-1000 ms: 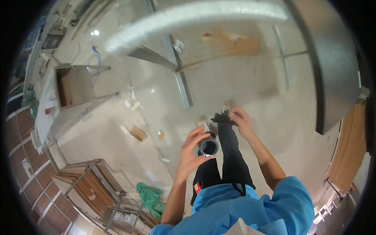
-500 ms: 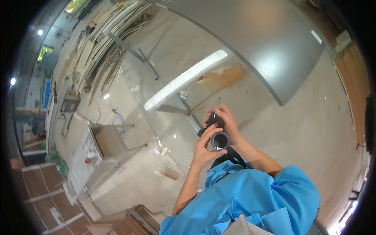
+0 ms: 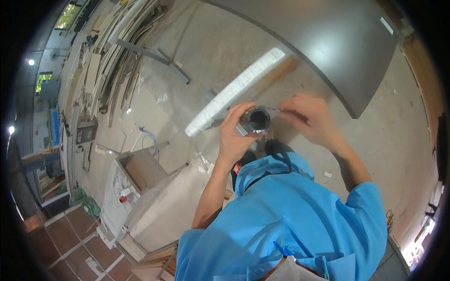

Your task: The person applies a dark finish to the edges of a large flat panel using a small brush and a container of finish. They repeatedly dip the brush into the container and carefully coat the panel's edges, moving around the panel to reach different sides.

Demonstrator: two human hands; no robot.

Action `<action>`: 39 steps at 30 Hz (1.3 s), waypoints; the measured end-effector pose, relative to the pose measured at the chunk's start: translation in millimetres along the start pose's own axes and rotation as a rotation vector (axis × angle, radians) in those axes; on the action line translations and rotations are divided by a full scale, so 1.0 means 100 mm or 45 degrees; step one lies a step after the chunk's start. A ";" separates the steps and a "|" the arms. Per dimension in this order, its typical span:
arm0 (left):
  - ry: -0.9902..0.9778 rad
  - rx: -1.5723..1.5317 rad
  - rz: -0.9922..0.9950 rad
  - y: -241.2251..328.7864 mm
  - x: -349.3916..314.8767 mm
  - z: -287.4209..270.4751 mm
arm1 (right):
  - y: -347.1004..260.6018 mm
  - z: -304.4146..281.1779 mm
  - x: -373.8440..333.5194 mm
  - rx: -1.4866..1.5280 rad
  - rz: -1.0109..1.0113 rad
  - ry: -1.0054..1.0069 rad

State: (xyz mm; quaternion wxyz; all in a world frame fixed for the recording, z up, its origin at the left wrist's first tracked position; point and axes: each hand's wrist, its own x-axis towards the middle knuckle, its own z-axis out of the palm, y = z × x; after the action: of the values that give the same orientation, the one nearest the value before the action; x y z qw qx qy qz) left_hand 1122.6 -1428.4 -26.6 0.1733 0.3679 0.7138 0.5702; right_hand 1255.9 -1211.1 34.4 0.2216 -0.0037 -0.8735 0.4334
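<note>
In front of my blue shirt, my left hand (image 3: pixel 230 143) is wrapped round a dark, open-ended cylinder (image 3: pixel 258 120) with a shiny, uneven rim. Its round opening faces up toward me, and the inside is dark. To the right of it is my right hand (image 3: pixel 307 117), raised and slightly smeared by motion. The fingers there are pinched on something thin and dark (image 3: pixel 275 109), which points toward the cylinder's rim; its kind is too blurred to tell.
A large dark grey panel (image 3: pixel 323 42) spans the far right. Below its edge lies a white wrapped bar (image 3: pixel 234 91) on metal legs. Long strips and boards (image 3: pixel 108 61) are heaped at the far left. A box-like stand (image 3: pixel 140 171) is at left, near a blue hose (image 3: pixel 149 136).
Both hands have risen away from my body with the cylinder. My right hand has separated from the left and moved right, with the thin dark thing between its fingers.
</note>
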 end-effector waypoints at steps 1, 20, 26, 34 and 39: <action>0.002 0.012 0.017 0.00 0.08 -0.06 | -0.09 -0.02 0.06 -0.141 -0.014 -0.023; -0.535 -0.177 0.226 -0.68 0.74 -1.43 | -0.96 1.53 0.91 -0.917 0.304 -0.206; -0.666 -0.155 0.298 -0.77 0.76 -1.51 | -1.01 1.69 0.83 -0.951 0.413 -0.181; -0.779 -0.120 0.366 -0.82 0.89 -1.36 | -0.99 1.58 0.66 -0.878 0.564 -0.066; -0.847 -0.146 0.408 -0.85 0.99 -1.14 | -0.97 1.51 0.41 -0.644 0.752 0.197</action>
State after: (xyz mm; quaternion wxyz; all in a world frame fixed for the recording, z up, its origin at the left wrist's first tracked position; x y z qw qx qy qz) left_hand 952.6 -1442.2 -57.0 0.3248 0.6297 0.5188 0.4783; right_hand 1177.5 -1377.6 44.3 0.1447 -0.3421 -0.8947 0.2480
